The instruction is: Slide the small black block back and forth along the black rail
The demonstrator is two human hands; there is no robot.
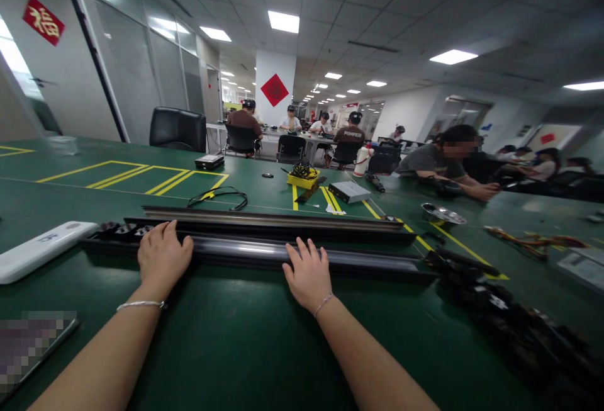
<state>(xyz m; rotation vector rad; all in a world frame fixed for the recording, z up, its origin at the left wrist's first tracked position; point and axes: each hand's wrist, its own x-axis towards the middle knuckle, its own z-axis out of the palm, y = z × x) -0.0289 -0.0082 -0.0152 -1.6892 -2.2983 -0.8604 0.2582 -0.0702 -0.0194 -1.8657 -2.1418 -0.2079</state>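
- Rail (245,250) lies right of the white case (42,250), seemingly placed.
- Our right hand (309,275) rests open on it, holding nothing; left hand (163,257) curls over, grip unclear.
- What remains, we cannot tell.

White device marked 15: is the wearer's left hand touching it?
No, the left hand is over the near black rail, with a visible gap between it and the white device.
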